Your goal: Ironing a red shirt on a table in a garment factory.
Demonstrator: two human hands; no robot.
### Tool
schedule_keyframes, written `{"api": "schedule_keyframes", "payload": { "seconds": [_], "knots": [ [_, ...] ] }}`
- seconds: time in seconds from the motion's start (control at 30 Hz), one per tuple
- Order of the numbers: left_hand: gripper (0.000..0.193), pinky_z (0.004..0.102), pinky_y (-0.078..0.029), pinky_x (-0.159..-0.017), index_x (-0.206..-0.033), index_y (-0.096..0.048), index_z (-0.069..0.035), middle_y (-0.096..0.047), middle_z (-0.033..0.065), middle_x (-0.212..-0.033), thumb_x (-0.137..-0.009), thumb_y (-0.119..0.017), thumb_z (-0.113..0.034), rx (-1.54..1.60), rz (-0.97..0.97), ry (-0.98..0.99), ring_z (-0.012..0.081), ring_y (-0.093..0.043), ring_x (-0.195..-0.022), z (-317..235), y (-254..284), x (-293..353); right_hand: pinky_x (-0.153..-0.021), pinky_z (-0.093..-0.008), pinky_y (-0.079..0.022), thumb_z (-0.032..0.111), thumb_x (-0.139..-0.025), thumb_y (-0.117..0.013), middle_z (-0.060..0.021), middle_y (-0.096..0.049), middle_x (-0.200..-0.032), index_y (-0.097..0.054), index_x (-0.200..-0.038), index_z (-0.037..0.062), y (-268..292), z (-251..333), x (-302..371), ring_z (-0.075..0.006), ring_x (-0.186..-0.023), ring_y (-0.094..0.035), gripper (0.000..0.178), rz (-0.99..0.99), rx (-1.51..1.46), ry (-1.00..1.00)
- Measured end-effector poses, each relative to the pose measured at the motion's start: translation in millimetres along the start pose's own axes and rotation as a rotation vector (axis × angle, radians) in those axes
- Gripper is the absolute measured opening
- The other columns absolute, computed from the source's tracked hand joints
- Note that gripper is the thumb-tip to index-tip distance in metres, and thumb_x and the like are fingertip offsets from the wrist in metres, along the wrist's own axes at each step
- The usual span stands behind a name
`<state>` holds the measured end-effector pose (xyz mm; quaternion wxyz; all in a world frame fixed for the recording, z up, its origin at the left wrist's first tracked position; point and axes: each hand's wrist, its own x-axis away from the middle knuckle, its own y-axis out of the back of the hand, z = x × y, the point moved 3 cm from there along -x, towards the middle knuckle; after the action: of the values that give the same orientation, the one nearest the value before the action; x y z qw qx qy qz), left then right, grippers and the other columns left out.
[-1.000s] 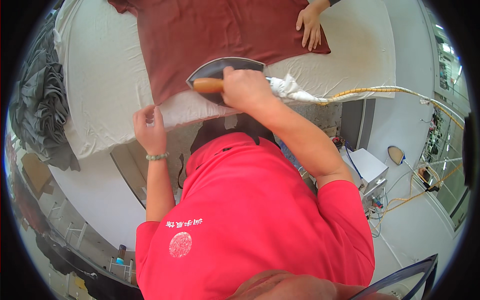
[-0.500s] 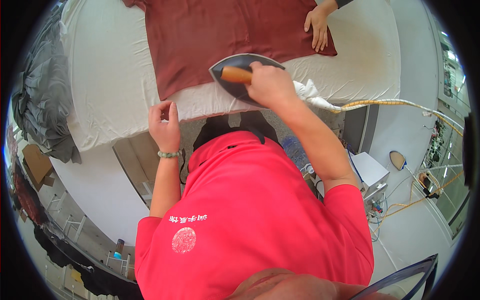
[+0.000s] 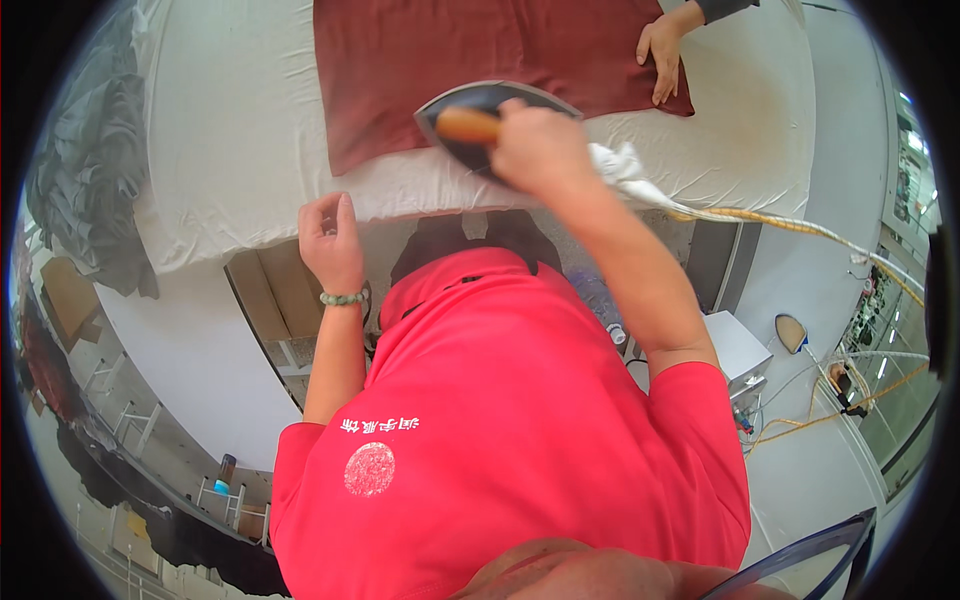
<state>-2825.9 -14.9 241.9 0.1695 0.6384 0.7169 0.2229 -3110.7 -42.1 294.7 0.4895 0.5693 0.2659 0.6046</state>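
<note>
My right hand (image 3: pixel 540 142) grips the wooden handle of a dark-soled iron (image 3: pixel 480 98), slightly blurred by motion. The iron overlaps the lower edge of a dark red garment (image 3: pixel 420 70) and the white cloth-covered table (image 3: pixel 230 140). My left hand (image 3: pixel 332 242), with a green bead bracelet at its wrist, hovers by the table's near edge, just below the garment's lower left corner. Its fingers are curled in loosely, and nothing shows in them. Another person's hand (image 3: pixel 662 55) rests on the garment's right side.
A white-wrapped hose (image 3: pixel 690 203) runs from the iron off to the right. Heaped grey fabric (image 3: pixel 90 170) hangs at the table's left. A second iron (image 3: pixel 791 333) and a pale box (image 3: pixel 738 345) sit at lower right. Cardboard (image 3: pixel 290 295) stands under the table.
The view has shifted, moving the table and garment up and right in the picture. Relative to the garment, the iron has slid a little left. My left hand stays curled near the edge.
</note>
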Motion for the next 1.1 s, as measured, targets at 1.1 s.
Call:
{"api": "schedule_keyframes", "payload": {
  "seconds": [1.1],
  "knots": [
    [0.014,0.0255,-0.049,-0.071,-0.095,-0.067,-0.002,-0.064,0.0056,-0.092,-0.091,-0.068,-0.015,0.181,-0.225,0.066,0.0128,-0.06,-0.079,15.9,9.9,-2.7,-0.068,-0.0425,-0.057,0.016,-0.078,-0.065,-0.0189,-0.07,-0.077,-0.062,-0.092,-0.002,-17.3,92.4,6.4,-0.0346,-0.073,-0.072,0.023,0.022,-0.166,0.439]
  ]
}}
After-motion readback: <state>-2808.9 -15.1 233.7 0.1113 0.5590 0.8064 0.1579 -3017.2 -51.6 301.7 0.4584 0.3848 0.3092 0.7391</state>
